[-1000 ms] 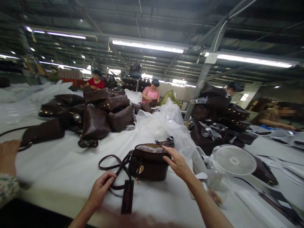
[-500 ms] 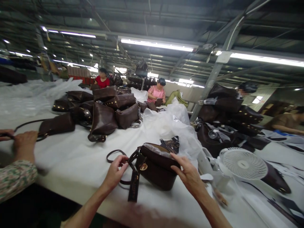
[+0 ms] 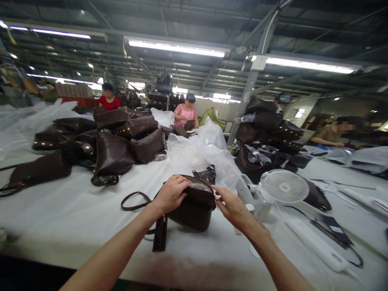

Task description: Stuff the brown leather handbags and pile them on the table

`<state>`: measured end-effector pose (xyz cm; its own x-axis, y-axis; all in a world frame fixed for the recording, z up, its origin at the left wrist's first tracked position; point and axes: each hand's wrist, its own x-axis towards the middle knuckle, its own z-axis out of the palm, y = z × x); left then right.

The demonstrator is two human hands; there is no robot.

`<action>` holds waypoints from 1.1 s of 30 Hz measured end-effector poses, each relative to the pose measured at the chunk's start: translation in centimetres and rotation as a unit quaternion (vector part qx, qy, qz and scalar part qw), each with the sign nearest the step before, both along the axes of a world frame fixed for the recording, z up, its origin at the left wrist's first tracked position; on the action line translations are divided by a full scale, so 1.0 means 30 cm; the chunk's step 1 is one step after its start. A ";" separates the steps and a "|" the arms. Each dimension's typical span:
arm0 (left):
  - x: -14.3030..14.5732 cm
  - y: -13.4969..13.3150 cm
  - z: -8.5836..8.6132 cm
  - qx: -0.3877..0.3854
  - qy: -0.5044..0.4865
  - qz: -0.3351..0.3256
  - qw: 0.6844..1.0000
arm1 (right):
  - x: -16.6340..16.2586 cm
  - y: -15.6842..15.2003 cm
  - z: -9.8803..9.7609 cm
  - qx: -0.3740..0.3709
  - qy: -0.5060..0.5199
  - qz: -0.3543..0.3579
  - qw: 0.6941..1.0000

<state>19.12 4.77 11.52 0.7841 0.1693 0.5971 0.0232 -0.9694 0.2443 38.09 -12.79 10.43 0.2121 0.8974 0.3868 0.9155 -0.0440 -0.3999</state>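
A small dark brown leather bag (image 3: 194,210) stands on the white table (image 3: 75,226) in front of me, stuffed with pale paper at its mouth. My left hand (image 3: 171,194) is closed over the bag's left top edge. My right hand (image 3: 230,206) pinches the right top edge. The bag's strap (image 3: 133,201) loops out to the left, and a dark hang tag (image 3: 160,237) dangles below it. A black card tag (image 3: 206,175) lies just behind the bag.
A pile of brown bags (image 3: 115,141) covers the left half of the table, more dark bags (image 3: 266,141) lie at right. A white desk fan (image 3: 283,188) and white plastic bags (image 3: 206,155) stand close by. Other people work at the far end.
My left hand left the strap and moved onto the bag's top edge. The bag now sits upright. The person's hands and sleeve at the far left are out of view.
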 end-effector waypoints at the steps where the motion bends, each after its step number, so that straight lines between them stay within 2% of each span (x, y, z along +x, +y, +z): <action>1: -0.009 0.013 0.010 0.001 -0.006 -0.006 1.000 | 0.000 -0.004 -0.002 0.003 -0.004 -0.009 1.000; 5: -0.079 0.053 0.056 0.008 -0.027 0.018 0.999 | -0.021 -0.007 0.013 0.042 -0.044 -0.034 0.998; 8: -0.140 0.070 0.051 -0.029 -0.028 0.037 0.999 | -0.059 0.010 0.047 0.089 -0.077 -0.017 0.993; 11: -0.204 0.083 -0.010 -0.123 -0.060 0.161 0.977 | -0.112 0.029 0.070 0.114 -0.102 0.024 0.988; 14: -0.259 0.088 -0.116 -0.206 0.015 0.249 0.946 | -0.164 0.043 0.062 0.124 -0.132 0.078 0.980; 18: -0.272 0.086 -0.257 -0.275 0.141 0.292 0.905 | -0.193 0.074 0.044 0.156 -0.177 0.093 0.967; 20: -0.262 0.097 -0.291 -0.306 0.145 0.302 0.891 | -0.189 0.097 0.049 0.158 -0.187 0.082 0.966; 22: -0.261 0.123 -0.290 -0.339 0.131 0.289 0.886 | -0.179 0.117 0.059 0.147 -0.194 0.077 0.967; 24: -0.277 0.159 -0.251 -0.367 0.123 0.263 0.884 | -0.172 0.126 0.064 0.138 -0.198 0.080 0.967; 27: -0.333 0.212 -0.134 -0.451 0.072 0.185 0.870 | -0.186 0.113 0.053 0.146 -0.180 0.097 0.968; 29: -0.374 0.239 -0.025 -0.554 -0.023 0.070 0.829 | -0.217 0.092 0.034 0.142 -0.145 0.114 0.973; 30: -0.390 0.250 0.034 -0.573 -0.042 0.023 0.818 | -0.237 0.080 0.024 0.131 -0.122 0.125 0.976; 31: -0.400 0.260 0.096 -0.568 -0.033 -0.008 0.822 | -0.258 0.067 0.016 0.115 -0.099 0.136 0.979; 33: -0.400 0.277 0.219 -0.499 0.037 -0.039 0.865 | -0.296 0.048 0.010 0.084 -0.055 0.154 0.983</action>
